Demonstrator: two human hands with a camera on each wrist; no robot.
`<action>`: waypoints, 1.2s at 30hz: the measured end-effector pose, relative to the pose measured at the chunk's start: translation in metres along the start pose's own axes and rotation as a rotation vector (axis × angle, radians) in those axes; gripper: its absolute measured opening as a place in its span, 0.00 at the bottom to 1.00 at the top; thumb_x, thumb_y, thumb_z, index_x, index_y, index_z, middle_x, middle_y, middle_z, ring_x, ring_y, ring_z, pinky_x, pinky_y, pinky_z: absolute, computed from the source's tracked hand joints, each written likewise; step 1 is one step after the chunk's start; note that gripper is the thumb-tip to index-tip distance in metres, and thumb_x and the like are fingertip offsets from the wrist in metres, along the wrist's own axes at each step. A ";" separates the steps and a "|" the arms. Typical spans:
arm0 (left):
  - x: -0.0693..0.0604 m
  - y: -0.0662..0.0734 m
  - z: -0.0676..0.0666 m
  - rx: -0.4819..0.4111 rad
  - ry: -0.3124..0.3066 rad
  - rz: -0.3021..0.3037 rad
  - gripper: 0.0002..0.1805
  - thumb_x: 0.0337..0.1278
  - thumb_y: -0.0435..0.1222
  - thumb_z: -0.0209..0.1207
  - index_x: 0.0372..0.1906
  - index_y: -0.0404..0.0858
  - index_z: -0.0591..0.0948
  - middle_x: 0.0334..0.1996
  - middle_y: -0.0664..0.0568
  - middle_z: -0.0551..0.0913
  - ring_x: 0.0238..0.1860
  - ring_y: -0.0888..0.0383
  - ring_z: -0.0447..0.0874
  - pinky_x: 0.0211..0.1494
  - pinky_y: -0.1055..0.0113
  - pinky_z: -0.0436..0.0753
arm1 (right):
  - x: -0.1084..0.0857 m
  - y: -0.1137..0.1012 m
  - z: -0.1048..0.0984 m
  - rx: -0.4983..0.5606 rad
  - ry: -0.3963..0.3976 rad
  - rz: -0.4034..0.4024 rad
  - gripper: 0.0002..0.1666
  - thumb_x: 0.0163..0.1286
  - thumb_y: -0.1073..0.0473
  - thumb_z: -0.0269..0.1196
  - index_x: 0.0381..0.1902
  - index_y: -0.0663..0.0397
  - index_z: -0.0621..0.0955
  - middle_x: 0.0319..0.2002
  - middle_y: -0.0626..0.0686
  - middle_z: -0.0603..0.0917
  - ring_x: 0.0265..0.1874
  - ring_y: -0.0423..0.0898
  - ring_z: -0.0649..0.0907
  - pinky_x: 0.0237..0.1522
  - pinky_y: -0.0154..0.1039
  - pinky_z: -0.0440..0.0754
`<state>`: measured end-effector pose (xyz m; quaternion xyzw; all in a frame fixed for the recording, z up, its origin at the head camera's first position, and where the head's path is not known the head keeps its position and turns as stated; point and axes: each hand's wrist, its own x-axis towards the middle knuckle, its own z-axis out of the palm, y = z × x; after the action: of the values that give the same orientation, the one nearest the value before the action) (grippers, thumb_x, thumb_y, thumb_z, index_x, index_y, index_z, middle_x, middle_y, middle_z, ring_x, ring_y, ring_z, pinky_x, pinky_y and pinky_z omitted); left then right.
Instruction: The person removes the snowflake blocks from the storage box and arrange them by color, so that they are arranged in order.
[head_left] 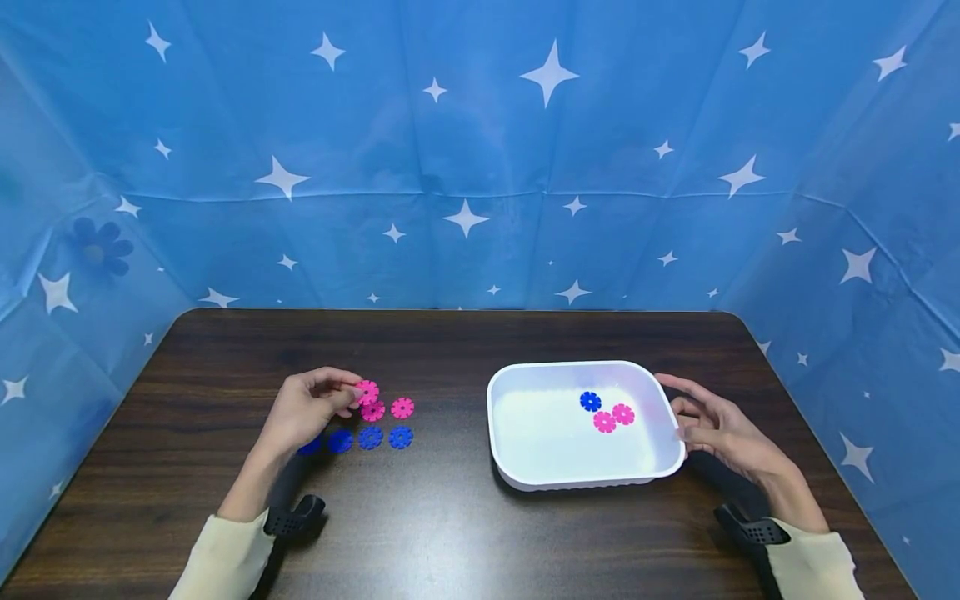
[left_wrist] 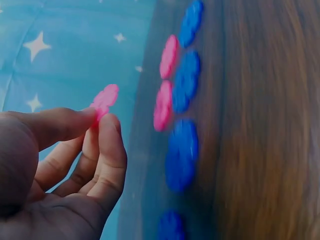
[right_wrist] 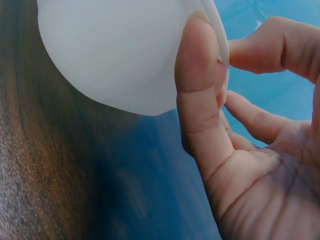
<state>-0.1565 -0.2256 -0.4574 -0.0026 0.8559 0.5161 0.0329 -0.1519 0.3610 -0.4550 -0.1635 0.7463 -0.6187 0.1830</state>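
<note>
Hands well apart. Left hand [head_left: 306, 410] pinches a pink notched flat disc [head_left: 367, 391], thumb to fingertips, lifted off the table. Right hand [head_left: 723, 429] grips the right end of a white rectangular rounded-corner tray [head_left: 532, 433] at the rim.

Dark wood-grain table [head_left: 420, 533]: a stretch of bare wood separates the discs from the tray, more in front of both. Back edge runs along a blue star-print curtain [head_left: 487, 125]. Right hand sits between tray and right table edge.

Just beside the left hand: two pink discs [head_left: 402, 407] on the table, and nearer the person a row of four blue notched discs [head_left: 371, 437]. In the tray: one blue disc [head_left: 590, 402], two pink [head_left: 623, 414]. The tray wall stands between the table discs and those inside.

Leftmost blue disc partly hidden by the left hand in head view; lowest one cut off in left wrist view. Right wrist view crops the tray; its discs don't show there.
</note>
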 end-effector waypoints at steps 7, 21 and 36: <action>0.002 -0.013 -0.018 0.090 -0.032 -0.037 0.11 0.72 0.30 0.57 0.52 0.31 0.84 0.43 0.37 0.88 0.37 0.53 0.88 0.39 0.65 0.88 | -0.001 0.001 -0.001 0.012 -0.014 -0.015 0.44 0.70 0.75 0.59 0.80 0.60 0.55 0.47 0.56 0.80 0.37 0.44 0.88 0.37 0.43 0.90; 0.006 -0.017 -0.019 0.297 -0.058 -0.018 0.07 0.67 0.27 0.60 0.42 0.32 0.87 0.33 0.44 0.87 0.25 0.56 0.74 0.27 0.66 0.73 | 0.000 0.001 -0.001 0.004 -0.013 -0.016 0.44 0.70 0.74 0.59 0.79 0.61 0.56 0.47 0.57 0.81 0.37 0.45 0.89 0.37 0.44 0.90; 0.003 0.000 -0.010 0.275 0.000 0.154 0.14 0.68 0.36 0.65 0.52 0.34 0.84 0.36 0.47 0.88 0.31 0.55 0.83 0.32 0.67 0.79 | 0.000 0.000 0.000 0.010 -0.022 -0.018 0.44 0.70 0.75 0.59 0.80 0.62 0.54 0.46 0.57 0.81 0.36 0.45 0.88 0.35 0.42 0.90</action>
<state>-0.1600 -0.2349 -0.4531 0.0677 0.9162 0.3949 -0.0068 -0.1516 0.3610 -0.4551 -0.1761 0.7398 -0.6221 0.1863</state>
